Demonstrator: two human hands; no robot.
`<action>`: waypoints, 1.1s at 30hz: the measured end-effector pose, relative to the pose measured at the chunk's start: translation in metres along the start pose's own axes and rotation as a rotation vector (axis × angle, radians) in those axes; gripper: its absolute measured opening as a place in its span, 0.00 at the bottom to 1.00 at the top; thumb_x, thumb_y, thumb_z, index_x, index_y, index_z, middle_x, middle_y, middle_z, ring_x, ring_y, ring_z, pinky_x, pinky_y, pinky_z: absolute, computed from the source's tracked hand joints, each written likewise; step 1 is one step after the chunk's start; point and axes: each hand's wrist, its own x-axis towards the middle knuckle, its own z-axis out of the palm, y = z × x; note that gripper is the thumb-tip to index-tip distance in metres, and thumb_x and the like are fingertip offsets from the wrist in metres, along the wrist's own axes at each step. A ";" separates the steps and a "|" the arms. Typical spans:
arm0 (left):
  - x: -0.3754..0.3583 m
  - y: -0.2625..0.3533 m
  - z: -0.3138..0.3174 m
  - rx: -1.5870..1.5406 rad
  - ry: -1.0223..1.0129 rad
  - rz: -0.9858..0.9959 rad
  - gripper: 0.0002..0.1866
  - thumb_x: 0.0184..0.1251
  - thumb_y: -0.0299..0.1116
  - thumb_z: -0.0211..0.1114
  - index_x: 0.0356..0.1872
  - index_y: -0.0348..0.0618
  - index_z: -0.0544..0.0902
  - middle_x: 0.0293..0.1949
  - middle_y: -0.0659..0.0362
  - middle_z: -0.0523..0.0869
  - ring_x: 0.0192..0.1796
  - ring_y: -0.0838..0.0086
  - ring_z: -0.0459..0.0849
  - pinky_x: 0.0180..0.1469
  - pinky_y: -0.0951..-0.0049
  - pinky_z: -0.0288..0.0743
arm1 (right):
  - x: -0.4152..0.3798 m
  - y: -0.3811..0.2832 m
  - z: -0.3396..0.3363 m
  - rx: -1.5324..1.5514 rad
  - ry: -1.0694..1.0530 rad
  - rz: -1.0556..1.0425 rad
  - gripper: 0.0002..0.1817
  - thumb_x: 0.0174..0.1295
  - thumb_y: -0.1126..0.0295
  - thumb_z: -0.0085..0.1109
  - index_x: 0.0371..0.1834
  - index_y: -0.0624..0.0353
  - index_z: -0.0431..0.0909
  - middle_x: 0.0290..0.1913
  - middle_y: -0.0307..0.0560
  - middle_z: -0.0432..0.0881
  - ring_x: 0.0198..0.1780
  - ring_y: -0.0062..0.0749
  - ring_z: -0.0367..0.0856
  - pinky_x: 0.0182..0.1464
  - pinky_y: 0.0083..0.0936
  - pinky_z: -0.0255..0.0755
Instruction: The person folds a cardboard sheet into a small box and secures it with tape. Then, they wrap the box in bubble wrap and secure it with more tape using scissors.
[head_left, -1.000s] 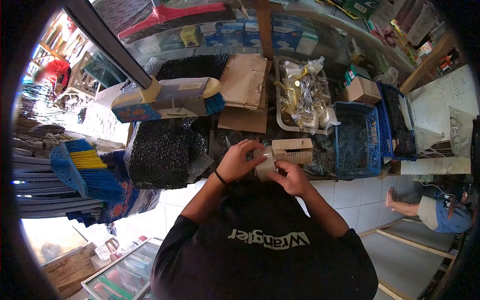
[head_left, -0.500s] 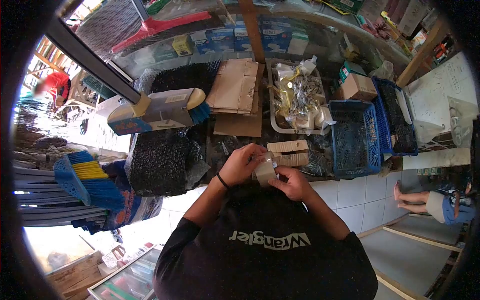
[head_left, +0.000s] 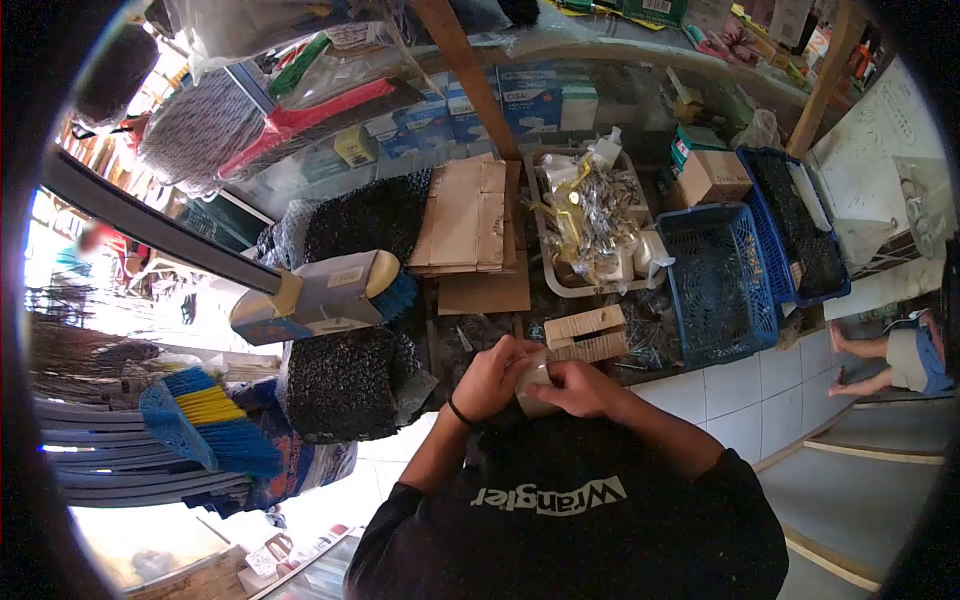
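Note:
Close to my chest, both hands meet around a small pale, shiny roll [head_left: 536, 385] that looks like packing tape. My left hand [head_left: 488, 382], with a dark band at the wrist, pinches its left side with curled fingers. From the right, my right hand [head_left: 585, 388] grips it with the thumb on top. The fingers hide part of the roll. Just beyond the hands, a folded piece of tan cardboard [head_left: 590, 335] with a slit lies on the counter. Loose screws or nails [head_left: 648, 345] are scattered to its right.
A white tray [head_left: 548, 250] holds bagged metal parts. Blue plastic baskets [head_left: 720, 285] stand to the right. Flattened cardboard [head_left: 465, 215], a broom head [head_left: 320, 295] and a black bubble-wrap roll [head_left: 345, 385] are at left. A person's legs [head_left: 865, 365] show at far right.
My view has shifted, so the counter sits lower in the picture. Both hands stay on the roll, with the fingers closer together and covering more of it.

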 end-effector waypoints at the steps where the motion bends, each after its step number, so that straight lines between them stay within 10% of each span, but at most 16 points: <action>1: 0.000 0.006 -0.001 0.019 0.005 -0.022 0.08 0.65 0.27 0.54 0.42 0.36 0.74 0.41 0.46 0.83 0.43 0.49 0.82 0.42 0.62 0.76 | 0.002 -0.003 0.000 -0.016 -0.011 0.036 0.22 0.60 0.53 0.58 0.42 0.63 0.79 0.36 0.51 0.83 0.38 0.32 0.81 0.42 0.30 0.73; 7: 0.002 0.013 -0.006 0.063 0.015 -0.061 0.08 0.64 0.26 0.53 0.43 0.35 0.73 0.41 0.46 0.83 0.43 0.49 0.82 0.42 0.60 0.76 | 0.014 0.002 0.001 0.048 -0.036 -0.035 0.17 0.63 0.56 0.57 0.40 0.62 0.79 0.32 0.37 0.80 0.34 0.18 0.74 0.39 0.22 0.68; 33: 0.008 -0.003 -0.008 0.033 0.239 -0.116 0.05 0.63 0.27 0.58 0.31 0.36 0.74 0.32 0.52 0.86 0.36 0.69 0.86 0.36 0.71 0.78 | 0.011 -0.007 -0.003 0.066 -0.146 -0.138 0.26 0.61 0.47 0.53 0.43 0.63 0.76 0.38 0.50 0.82 0.41 0.36 0.81 0.45 0.32 0.73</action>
